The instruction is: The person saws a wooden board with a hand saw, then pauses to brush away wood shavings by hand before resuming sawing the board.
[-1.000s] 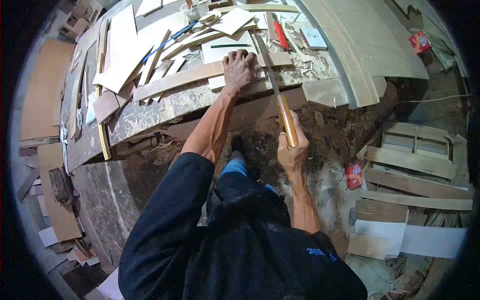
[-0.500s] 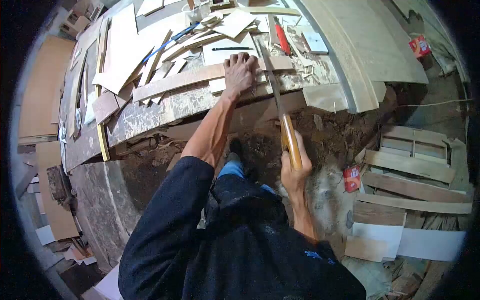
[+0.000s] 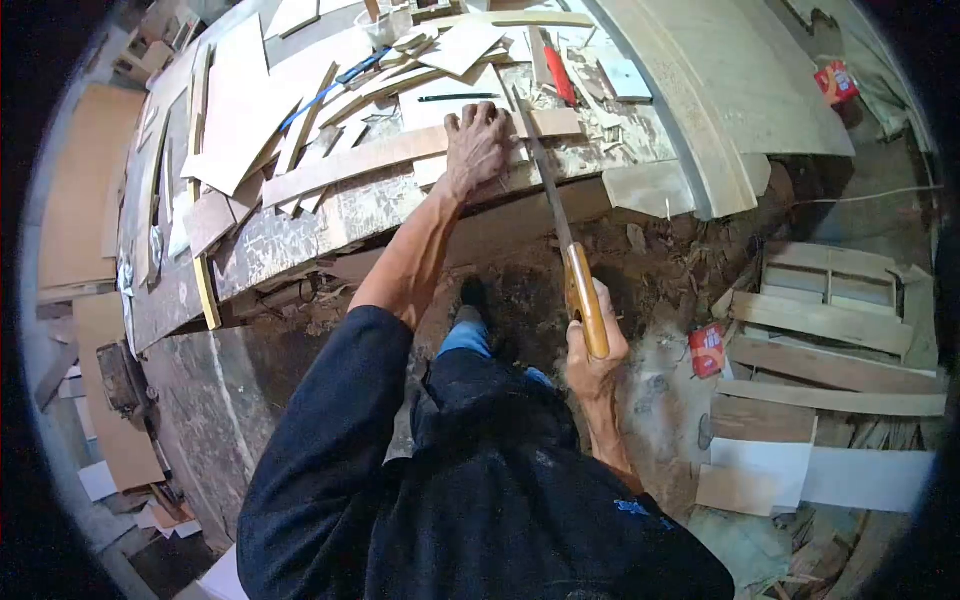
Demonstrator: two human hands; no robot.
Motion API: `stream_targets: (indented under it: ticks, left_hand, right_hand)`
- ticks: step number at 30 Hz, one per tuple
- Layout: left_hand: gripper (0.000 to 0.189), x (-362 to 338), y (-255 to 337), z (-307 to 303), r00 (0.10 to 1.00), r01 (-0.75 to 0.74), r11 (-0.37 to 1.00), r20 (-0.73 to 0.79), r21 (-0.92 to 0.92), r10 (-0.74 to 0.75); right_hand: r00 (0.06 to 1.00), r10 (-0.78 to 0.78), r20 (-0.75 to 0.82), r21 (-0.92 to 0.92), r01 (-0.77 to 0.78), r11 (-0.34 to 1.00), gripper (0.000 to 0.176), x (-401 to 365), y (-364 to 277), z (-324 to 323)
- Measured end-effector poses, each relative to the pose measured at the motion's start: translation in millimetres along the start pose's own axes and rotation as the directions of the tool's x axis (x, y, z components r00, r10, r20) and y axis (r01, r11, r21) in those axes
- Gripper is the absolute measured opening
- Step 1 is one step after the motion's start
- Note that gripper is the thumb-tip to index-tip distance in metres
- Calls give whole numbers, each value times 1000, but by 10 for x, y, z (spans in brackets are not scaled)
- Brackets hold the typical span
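A long, thin wooden strip [image 3: 360, 161] lies along the front edge of the workbench [image 3: 270, 252]. My left hand [image 3: 477, 148] presses on it from above, fingers bent over the strip. In my right hand [image 3: 597, 345] is the wooden handle of a hand saw [image 3: 552, 190], whose blade crosses the strip just right of my left hand. Behind the strip a dark pencil [image 3: 458, 97] rests on a pale board. A red-handled tool [image 3: 560, 75] lies beyond the blade, and a blue tool [image 3: 362, 66] sits among the offcuts.
Pale boards [image 3: 232, 125] and scraps cover the bench's left part. A long panel [image 3: 675, 75] lies at the bench's right. Stacked wood pieces [image 3: 820, 325] and a red packet [image 3: 706, 351] are on the floor at the right.
My right hand and the saw have moved slightly back toward my body, so the handle is lower in view. My left hand stays on the strip.
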State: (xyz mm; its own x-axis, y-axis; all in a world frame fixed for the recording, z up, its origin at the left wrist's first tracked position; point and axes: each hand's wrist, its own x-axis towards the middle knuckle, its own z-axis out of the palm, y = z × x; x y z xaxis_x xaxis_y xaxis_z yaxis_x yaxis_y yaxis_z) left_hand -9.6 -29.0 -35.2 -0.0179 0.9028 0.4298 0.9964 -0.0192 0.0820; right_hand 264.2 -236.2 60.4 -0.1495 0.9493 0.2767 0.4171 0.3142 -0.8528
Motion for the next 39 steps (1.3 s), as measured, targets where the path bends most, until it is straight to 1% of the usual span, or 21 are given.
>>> stream_targets:
  ticks: [1,4,5,7,8,9,11,12,14,15,19,22,23,26,27,30,31,34,35,38,39]
  left_hand:
    - [51,9,54,-124,999,-5,1000,42,-23,6]
    - [50,27,-2,-76,999,21,984,37,-176,-15]
    - [50,19,3,-57,1000,21,985,13,-170,-19]
    - [49,24,19,-80,999,40,986,29,-165,-36]
    - [49,21,20,-92,999,46,986,37,-161,-40]
    - [48,20,18,-61,999,42,988,5,-146,-42]
    - [48,41,19,-58,998,51,982,33,-184,-45]
    - [48,42,-1,-51,998,56,978,48,-201,-47]
    - [51,60,-73,57,998,47,985,58,-166,-38]
    - [51,38,-80,98,997,49,988,59,-145,-41]
    - [56,62,-20,34,995,82,991,58,-102,-77]
    - [57,53,3,-77,997,66,980,50,-187,-57]
    - [55,58,-12,-28,997,70,982,45,-174,-63]
    - [54,39,-37,-16,998,56,991,33,-124,-53]
    - [53,46,14,-64,996,84,984,44,-157,-78]
    - [52,43,2,-80,995,80,992,74,-103,-72]
    - [52,33,-24,-31,998,55,993,21,-102,-53]
    - [52,43,-10,-68,999,42,991,21,-128,-39]
    - [52,54,-3,-108,996,59,992,69,-110,-51]
    - [51,66,-45,-8,996,62,989,70,-137,-53]
    - [51,75,-7,-47,995,85,983,71,-161,-75]
  right_hand:
    - [997,65,30,6,-65,998,53,-15,6,-6]
    - [997,75,32,11,-75,997,52,-13,-9,-17]
    - [994,104,36,15,-105,994,53,13,-33,-21]
    - [985,167,53,27,-168,985,55,44,-94,-5]
    - [990,136,42,42,-138,990,55,80,-89,43]
    - [994,102,23,56,-104,993,55,179,-60,110]
    - [1000,28,-3,86,-28,996,53,369,98,245]
    - [999,43,-1,95,-42,995,53,370,80,240]
    - [998,68,7,111,-68,991,53,371,30,225]
    - [995,100,14,106,-101,989,53,249,44,167]
    - [999,-34,28,-16,35,999,54,6,18,7]
    - [998,-54,28,-14,54,998,55,351,42,226]
    - [998,34,51,-3,-34,999,56,423,120,299]
    - [999,-4,44,22,3,1000,56,345,143,255]
    - [1000,-21,20,32,20,999,56,248,76,176]
    - [997,67,45,39,-68,997,53,110,-34,61]
    - [997,69,35,33,-70,997,55,101,23,103]
    - [1000,-8,6,84,8,996,56,417,81,298]
    - [986,145,83,46,-149,988,55,426,107,284]
    - [993,113,29,74,-115,991,56,197,164,194]
    - [999,31,26,60,-33,998,57,189,25,111]
